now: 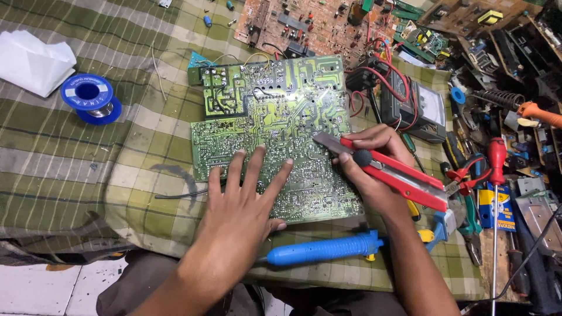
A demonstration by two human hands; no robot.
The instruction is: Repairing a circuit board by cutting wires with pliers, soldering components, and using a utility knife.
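A large green circuit board [275, 111] lies solder-side up on a green checked cloth [134, 134]. My left hand [243, 202] rests flat on its lower part, fingers spread, holding nothing. My right hand [369, 161] grips a red utility knife [398, 175]; the knife's metal blade tip touches the board near its right-middle area. Red and black wires run off the board's upper right corner.
A blue desoldering pump [322, 250] lies below the board. A blue solder spool [91, 96] and white tissue [32, 58] sit at left. A brown circuit board [310, 26] lies behind. A multimeter [418, 108], red screwdriver [496, 175], pliers and several tools crowd the right side.
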